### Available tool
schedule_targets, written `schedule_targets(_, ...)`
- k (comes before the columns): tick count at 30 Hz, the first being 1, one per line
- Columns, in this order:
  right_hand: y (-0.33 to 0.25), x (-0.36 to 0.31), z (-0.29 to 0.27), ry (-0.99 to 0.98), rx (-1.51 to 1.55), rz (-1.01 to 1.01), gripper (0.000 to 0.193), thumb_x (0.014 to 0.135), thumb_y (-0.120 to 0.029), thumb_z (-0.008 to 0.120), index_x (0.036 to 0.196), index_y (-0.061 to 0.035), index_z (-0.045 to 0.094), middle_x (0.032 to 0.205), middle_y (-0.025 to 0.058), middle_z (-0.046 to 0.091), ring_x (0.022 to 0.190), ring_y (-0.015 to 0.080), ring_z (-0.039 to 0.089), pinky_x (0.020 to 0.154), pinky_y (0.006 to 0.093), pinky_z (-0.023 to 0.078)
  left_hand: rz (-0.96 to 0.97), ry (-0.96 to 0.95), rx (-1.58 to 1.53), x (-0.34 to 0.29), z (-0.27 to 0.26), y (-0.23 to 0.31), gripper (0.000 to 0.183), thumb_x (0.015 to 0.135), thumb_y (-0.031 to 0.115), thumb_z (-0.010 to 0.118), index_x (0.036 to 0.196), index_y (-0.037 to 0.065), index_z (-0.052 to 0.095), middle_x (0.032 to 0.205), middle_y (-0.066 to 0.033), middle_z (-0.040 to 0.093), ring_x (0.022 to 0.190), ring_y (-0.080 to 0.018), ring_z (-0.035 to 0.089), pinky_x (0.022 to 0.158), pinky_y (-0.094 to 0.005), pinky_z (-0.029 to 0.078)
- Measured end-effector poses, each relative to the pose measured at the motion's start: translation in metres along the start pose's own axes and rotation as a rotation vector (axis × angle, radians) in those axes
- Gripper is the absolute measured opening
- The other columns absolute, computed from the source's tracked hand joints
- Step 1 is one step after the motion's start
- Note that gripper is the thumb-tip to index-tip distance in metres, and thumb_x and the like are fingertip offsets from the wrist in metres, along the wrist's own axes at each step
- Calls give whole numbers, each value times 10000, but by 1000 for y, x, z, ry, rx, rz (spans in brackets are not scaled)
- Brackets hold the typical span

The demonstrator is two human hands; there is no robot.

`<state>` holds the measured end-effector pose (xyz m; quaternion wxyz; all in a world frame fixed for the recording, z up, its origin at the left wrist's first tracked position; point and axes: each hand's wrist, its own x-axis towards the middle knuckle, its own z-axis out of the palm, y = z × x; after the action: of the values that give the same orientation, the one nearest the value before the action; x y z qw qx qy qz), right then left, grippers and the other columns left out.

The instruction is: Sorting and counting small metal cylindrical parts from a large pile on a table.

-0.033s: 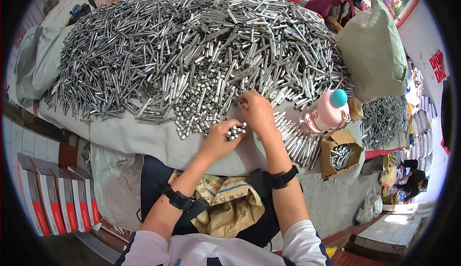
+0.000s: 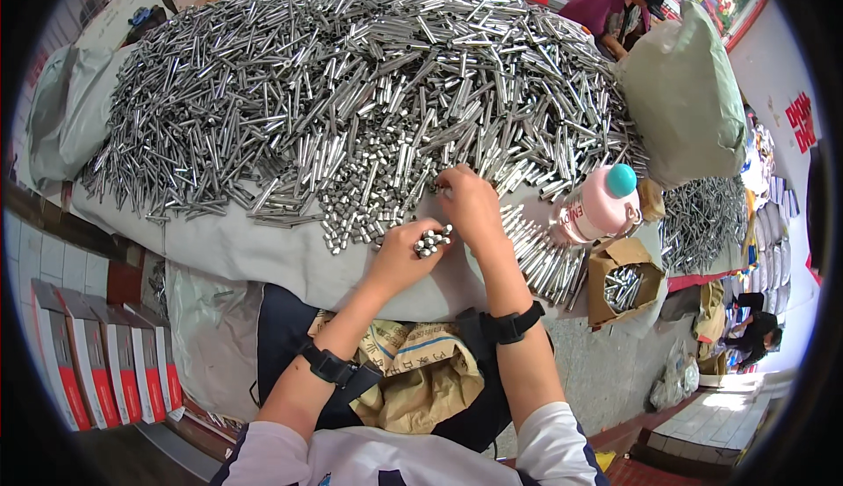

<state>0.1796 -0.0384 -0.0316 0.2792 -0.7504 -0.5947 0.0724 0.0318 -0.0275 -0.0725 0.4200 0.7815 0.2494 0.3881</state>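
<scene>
My left hand (image 2: 404, 252) is closed around a bundle of short metal tubes (image 2: 432, 242), their shiny ends poking out toward the right. Just above and to the right, my right hand (image 2: 471, 207) is at the near edge of the pile with thumb and fingers pinched. Whatever lies between those fingertips is too small and hidden to make out. Beside both hands lies a heap of short metal caps (image 2: 360, 192). Behind it spreads a big pile of loose silvery tubes (image 2: 369, 73). To the right of my right forearm, several tubes lie in a row (image 2: 544, 258).
A pink bottle with a teal lid (image 2: 595, 207) stands right of the row. Near it sits an open cardboard box (image 2: 606, 297) with metal pieces. A pale sack (image 2: 685, 91) rises at the far right. Brown paper (image 2: 421, 389) covers my lap. Other people work across the table.
</scene>
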Motion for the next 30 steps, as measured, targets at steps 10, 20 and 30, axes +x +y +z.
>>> schedule_targets(10, 6, 2, 14, -33, -5, -27, 135, 723, 15, 596, 857, -3, 604, 876, 171, 599, 851, 366, 607, 756, 430, 501, -65, -15, -16, 1, 0, 3, 227, 695, 19, 666, 919, 13, 628, 797, -140, 674, 693, -243, 672, 618, -315, 505)
schedule_targets(20, 2, -25, -45, -103, 786, 47, 154, 776, 52, 609, 922, 33, 653, 899, 86, 609, 845, 171, 639, 725, 273, 519, -27, -30, 4, -2, 6, -8, 219, 773, 82, 696, 974, 44, 616, 812, -93, 667, 523, -146, 565, 452, -278, 409)
schedule_targets(30, -5, -44, -60, -57, 487, -235, 140, 731, 71, 594, 860, 17, 611, 845, 115, 600, 788, 272, 616, 672, 327, 502, -140, -51, 58, 1, 3, -3, 291, 761, 138, 745, 912, 48, 513, 737, -84, 619, 610, -200, 595, 565, -311, 459)
